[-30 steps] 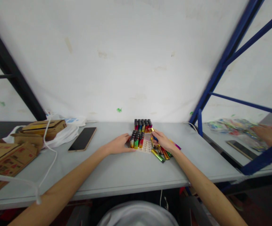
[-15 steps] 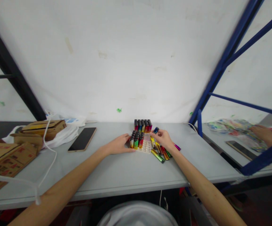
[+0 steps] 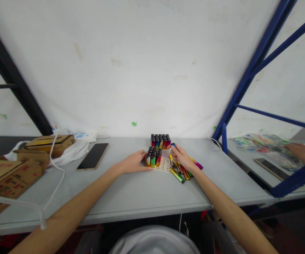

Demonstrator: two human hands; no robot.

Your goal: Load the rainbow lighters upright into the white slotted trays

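Note:
A white tray (image 3: 165, 165) with round holes lies on the grey table, and several upright lighters (image 3: 153, 157) fill its left part. My left hand (image 3: 136, 162) rests at the left side of these lighters, thumb and fingers spread around the tray's edge. Above the tray's right side, my right hand (image 3: 181, 156) pinches a lighter with a blue body and dark top (image 3: 173, 145). Several loose lighters (image 3: 177, 175), green, yellow, red and purple, lie under and beside that hand. Behind the tray stands a block of upright lighters (image 3: 160, 141).
A phone (image 3: 93, 156) lies left of my left hand. Cardboard boxes (image 3: 12, 176), white bags (image 3: 71, 154) and a white cable (image 3: 59, 180) are at the far left. Blue metal posts (image 3: 237, 95) rise at the right; beyond them are another person's hands (image 3: 300, 151) and a phone (image 3: 270, 169).
My right hand has shifted slightly left, and the lighter in it has turned more upright near the tray. My left hand has stayed in place.

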